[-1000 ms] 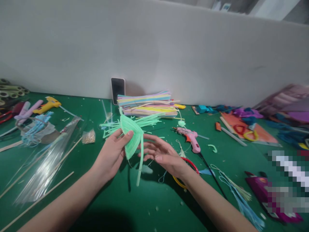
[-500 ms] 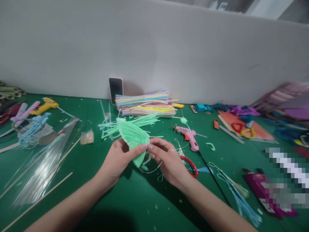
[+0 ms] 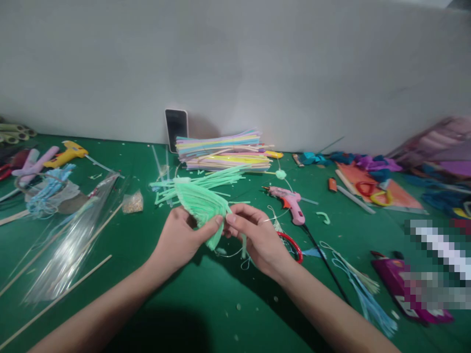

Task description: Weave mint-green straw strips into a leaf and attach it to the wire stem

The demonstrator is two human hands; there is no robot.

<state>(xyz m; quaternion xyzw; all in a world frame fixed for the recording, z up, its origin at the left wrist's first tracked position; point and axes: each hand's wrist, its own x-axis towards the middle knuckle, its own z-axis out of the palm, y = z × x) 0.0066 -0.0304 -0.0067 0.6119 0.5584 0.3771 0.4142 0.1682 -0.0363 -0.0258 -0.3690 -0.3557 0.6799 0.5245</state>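
Observation:
My left hand (image 3: 178,240) is closed around a mint-green leaf-shaped piece (image 3: 202,202) built from rows of pipe cleaners, its thumb pressed on the lower right side. At that piece's right edge, my right hand (image 3: 257,238) pinches a green pipe cleaner (image 3: 244,245), whose free end hangs under the fingers. Both sets of fingertips almost meet. Behind the hands lie loose green pipe cleaners (image 3: 217,180). A thin wire ring passes behind my right hand and carries a green pom-pom (image 3: 281,174).
Bundled pastel pipe cleaners (image 3: 224,152) lie before an upright phone (image 3: 176,128). To the right are a pink glue gun (image 3: 290,203), its black cord, red-handled scissors (image 3: 294,245) and tassels (image 3: 371,299). Clear plastic sleeves (image 3: 66,250), wooden sticks (image 3: 73,289) and a yellow glue gun (image 3: 68,154) lie left.
My right hand has shifted slightly right, and the pipe cleaner's end now hangs straighter below it. The left hand keeps its hold on the leaf-shaped piece. The camera view has tilted a little.

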